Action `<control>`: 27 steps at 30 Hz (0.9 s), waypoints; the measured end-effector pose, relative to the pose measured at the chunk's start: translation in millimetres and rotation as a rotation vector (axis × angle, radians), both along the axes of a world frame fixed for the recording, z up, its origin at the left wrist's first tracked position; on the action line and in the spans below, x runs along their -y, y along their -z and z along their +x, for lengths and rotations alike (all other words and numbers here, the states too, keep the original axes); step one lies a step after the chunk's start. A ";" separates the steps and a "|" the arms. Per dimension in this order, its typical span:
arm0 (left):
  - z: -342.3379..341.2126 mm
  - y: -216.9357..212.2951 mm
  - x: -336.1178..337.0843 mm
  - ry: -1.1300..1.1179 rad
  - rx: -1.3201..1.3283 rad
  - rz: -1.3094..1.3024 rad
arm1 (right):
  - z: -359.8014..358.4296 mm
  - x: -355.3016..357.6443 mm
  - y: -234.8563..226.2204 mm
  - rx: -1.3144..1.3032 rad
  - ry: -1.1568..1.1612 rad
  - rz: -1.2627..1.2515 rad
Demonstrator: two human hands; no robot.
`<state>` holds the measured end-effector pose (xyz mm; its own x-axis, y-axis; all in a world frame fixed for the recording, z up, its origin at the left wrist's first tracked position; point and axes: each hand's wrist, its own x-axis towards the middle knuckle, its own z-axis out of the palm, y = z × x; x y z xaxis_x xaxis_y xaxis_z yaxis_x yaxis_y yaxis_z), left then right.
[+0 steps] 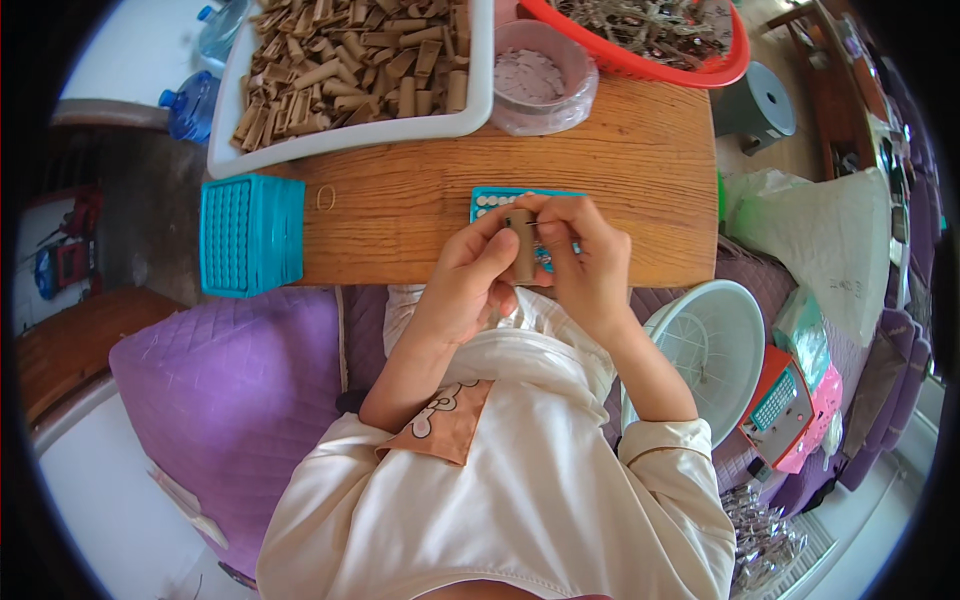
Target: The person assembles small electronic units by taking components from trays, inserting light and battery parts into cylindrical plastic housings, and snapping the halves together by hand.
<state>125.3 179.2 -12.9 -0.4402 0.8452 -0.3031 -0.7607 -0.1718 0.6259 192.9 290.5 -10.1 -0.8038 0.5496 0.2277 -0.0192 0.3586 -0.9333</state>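
Over the table's front edge my left hand [462, 280] is closed round a brown plastic piece [522, 262], tube-shaped and held upright, with a small dark slot near its top. My right hand [588, 262] pinches a small thin piece [533, 223] against that slot; it looks like metal, but its exact kind is too small to tell. Just behind and partly under both hands lies a teal tray [545, 191] with rows of round white pieces. The fingers hide much of it.
A white bin [350, 143] heaped with brown plastic pieces [345, 70] stands behind. Beside it are a tub of pale small parts [530, 78] and a red basket [655, 70] of metal parts. Stacked teal trays [252, 235] stand left, near a rubber band [326, 198]. A pale basin [705, 350] sits right.
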 end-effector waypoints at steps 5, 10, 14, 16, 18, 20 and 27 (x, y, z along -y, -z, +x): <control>-0.8 9.3 1.5 0.000 -0.083 -0.065 | 1.0 0.2 7.4 -0.022 -0.028 0.127; 2.4 10.1 1.8 0.069 -0.151 -0.113 | 7.7 -2.7 11.2 -0.002 -0.044 0.027; 3.9 15.6 1.2 0.072 -0.194 -0.140 | 10.9 -5.1 11.8 0.010 -0.055 -0.029; 5.7 15.4 -0.8 0.036 -0.204 -0.147 | 12.1 -9.3 7.9 0.120 -0.137 -0.082; 6.7 16.4 -3.3 -0.002 -0.212 -0.156 | 8.6 -11.5 11.1 0.047 -0.128 -0.147; 6.2 19.4 -5.5 -0.189 -0.565 -0.097 | 8.6 -11.4 15.1 -0.026 -0.119 -0.212; 22.3 24.1 -1.8 -0.570 -1.420 -0.151 | 20.5 -2.0 -0.7 0.285 -0.183 -1.094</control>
